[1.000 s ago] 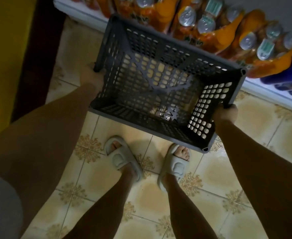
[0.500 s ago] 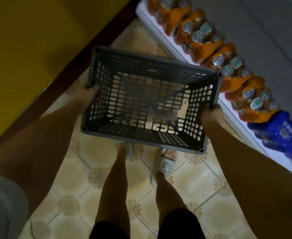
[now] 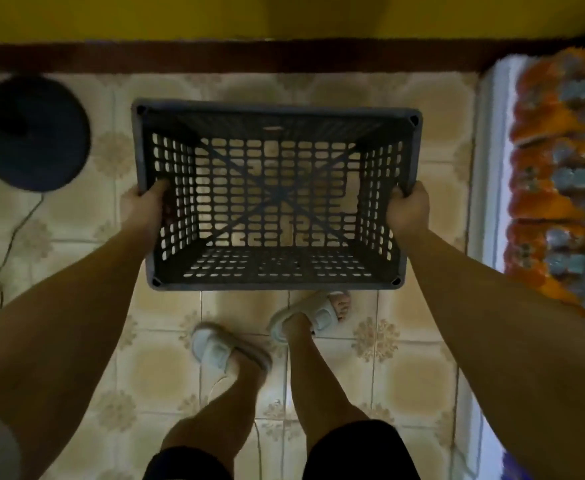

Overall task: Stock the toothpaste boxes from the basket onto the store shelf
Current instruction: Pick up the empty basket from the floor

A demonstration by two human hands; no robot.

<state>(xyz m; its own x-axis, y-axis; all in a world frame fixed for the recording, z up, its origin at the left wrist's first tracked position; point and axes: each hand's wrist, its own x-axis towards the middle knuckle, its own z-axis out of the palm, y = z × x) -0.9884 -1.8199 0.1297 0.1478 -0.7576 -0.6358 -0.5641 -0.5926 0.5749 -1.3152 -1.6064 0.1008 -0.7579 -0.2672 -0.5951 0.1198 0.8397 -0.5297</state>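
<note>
A dark grey perforated plastic basket [image 3: 277,112] hangs level in front of me, above the tiled floor. It holds nothing; the floor shows through its holes. My left hand [image 3: 145,209] grips its left rim and my right hand [image 3: 407,211] grips its right rim. No toothpaste boxes are in view. The white store shelf [image 3: 492,161] runs along the right edge, blurred.
Orange shrink-wrapped bottle packs [image 3: 554,188] fill the low shelf at right. A dark round stand base [image 3: 31,133] with a cable sits on the floor at left. A yellow wall with a dark skirting [image 3: 284,57] is ahead. My sandalled feet stand below the basket.
I have turned left with the basket: the bottle shelf swung from ahead to the right edge, the yellow wall now faces me, and the round base came into view. Both hands kept their hold.
</note>
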